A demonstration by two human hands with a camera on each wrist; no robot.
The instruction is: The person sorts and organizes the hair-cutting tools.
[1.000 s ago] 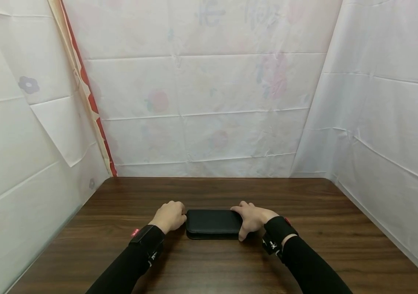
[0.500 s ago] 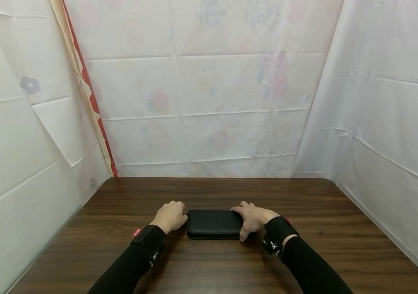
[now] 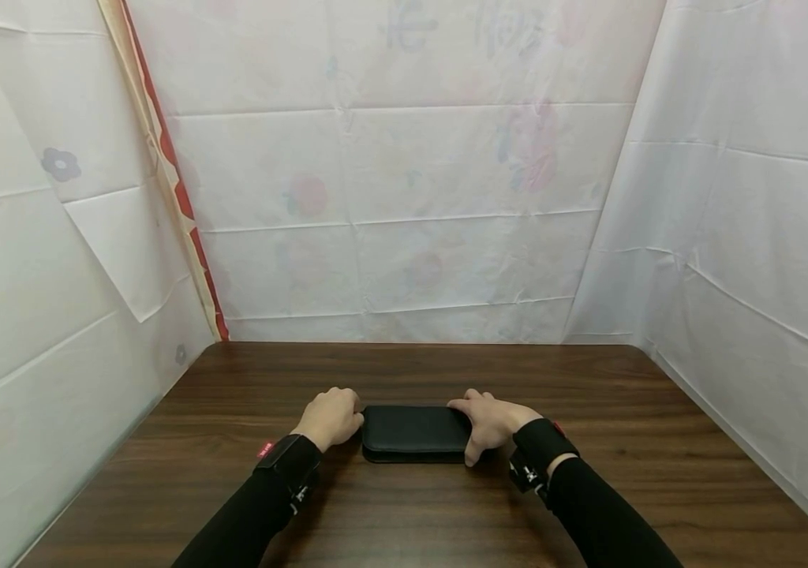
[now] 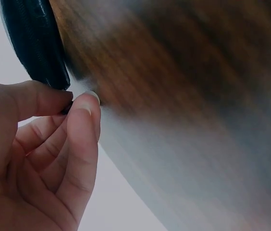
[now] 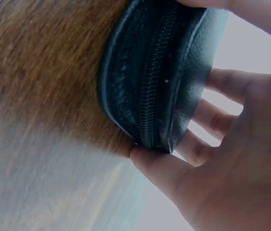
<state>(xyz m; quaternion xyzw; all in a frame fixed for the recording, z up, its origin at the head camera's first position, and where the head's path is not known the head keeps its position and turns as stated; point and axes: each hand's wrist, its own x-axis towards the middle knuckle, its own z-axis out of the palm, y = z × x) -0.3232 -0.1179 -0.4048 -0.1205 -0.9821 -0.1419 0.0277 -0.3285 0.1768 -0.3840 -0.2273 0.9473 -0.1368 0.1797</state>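
A black zip-around wallet lies flat on the wooden table. Its smooth leather shows in the head view, and the closed teeth of the zipper run along its edge in the right wrist view. At the wallet's left end, the thumb and index finger of my left hand pinch a small dark zipper pull, mostly hidden by the fingertips. My right hand grips the wallet's right end, the thumb at the near corner and other fingers reaching over to the far side.
The brown wood-grain table extends around the wallet. White sheets hang behind it and at both sides, with a red-edged strip at the back left corner.
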